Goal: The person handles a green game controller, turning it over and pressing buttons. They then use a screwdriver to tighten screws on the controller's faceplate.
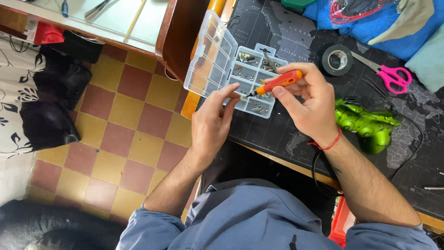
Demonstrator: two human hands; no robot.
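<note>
My right hand (pixel 311 101) grips a small screwdriver with an orange-red handle (pixel 280 81), its tip pointing left toward my left fingertips. My left hand (pixel 212 121) pinches a tiny pale part (pixel 242 97) at the screwdriver tip. Both hands hover over an open clear plastic compartment box (pixel 244 69) holding several small screws, its lid (pixel 210 56) tilted up at the left. The box rests on a dark map-printed desk mat (pixel 286 129).
A shiny green game controller shell (pixel 365 124) lies right of my right hand. A roll of black tape (pixel 337 59), pink-handled scissors (pixel 391 75) and blue cloth (pixel 370 23) sit further back. A checkered tile floor (pixel 120 120) lies left of the desk edge.
</note>
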